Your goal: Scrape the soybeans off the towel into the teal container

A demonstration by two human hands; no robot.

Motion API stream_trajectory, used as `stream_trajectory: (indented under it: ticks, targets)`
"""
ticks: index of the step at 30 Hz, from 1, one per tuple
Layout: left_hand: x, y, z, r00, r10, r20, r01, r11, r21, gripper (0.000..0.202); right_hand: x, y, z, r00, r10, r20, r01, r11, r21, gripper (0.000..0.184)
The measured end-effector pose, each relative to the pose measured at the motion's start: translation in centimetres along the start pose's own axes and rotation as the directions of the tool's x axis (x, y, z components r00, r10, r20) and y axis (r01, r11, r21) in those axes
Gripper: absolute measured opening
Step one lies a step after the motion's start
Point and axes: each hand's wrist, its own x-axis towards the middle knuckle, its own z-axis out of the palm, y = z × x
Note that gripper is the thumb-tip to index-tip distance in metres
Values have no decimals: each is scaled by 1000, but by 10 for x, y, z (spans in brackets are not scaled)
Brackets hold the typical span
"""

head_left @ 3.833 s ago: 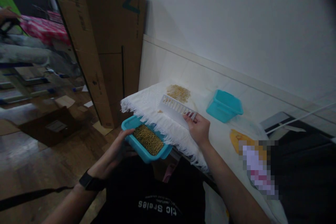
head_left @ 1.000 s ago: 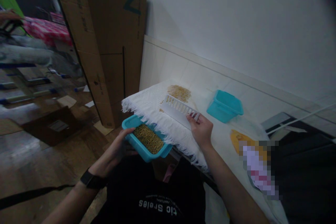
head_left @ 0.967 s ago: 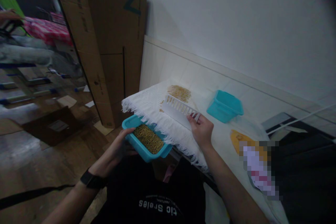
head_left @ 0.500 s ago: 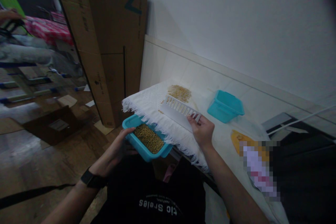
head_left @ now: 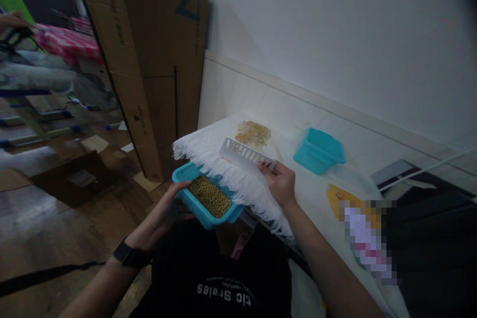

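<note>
My left hand [head_left: 172, 207] grips the near-left rim of a turquoise plastic container [head_left: 208, 221], held just under the table's fringed cloth edge. Many small round greenish-yellow beans [head_left: 210, 196] lie in it. My right hand [head_left: 280, 182] is closed on one end of a white slotted plastic strip [head_left: 242, 156], tilted over the white cloth [head_left: 208, 141]. A few beans lie on the cloth close to the strip. Beyond it is a loose patch of yellowish beans [head_left: 253, 132]. The strip hides part of the cloth.
A second turquoise container [head_left: 319, 151] stands at the back right near the wall. Right of it lie a yellow item [head_left: 339, 198] and a dark flat object [head_left: 402, 176]. A tall cardboard box [head_left: 160, 59] rises at the left; a person's hand [head_left: 15, 21] shows at far left.
My right hand has drawn the white strip a little to the left and toward me across the cloth. The left hand and its container stay nearly in place.
</note>
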Motion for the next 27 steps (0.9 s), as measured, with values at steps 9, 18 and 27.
stream_trajectory:
  ticks: [9,18,27]
  targets:
    - [-1,1,0,1000,-18,-9,18,1000,-12,47,4,5,0,998,-9,-57,9,1000,11,46]
    - [3,-3,-4,1000,5,11,-5,1000,-11,44,6,10,1,999,-13,-41,13,1000,-7,41]
    - [2,-1,-3,1000,-20,8,20,1000,7,41,7,9,-3,996,-23,-92,20,999,-35,40]
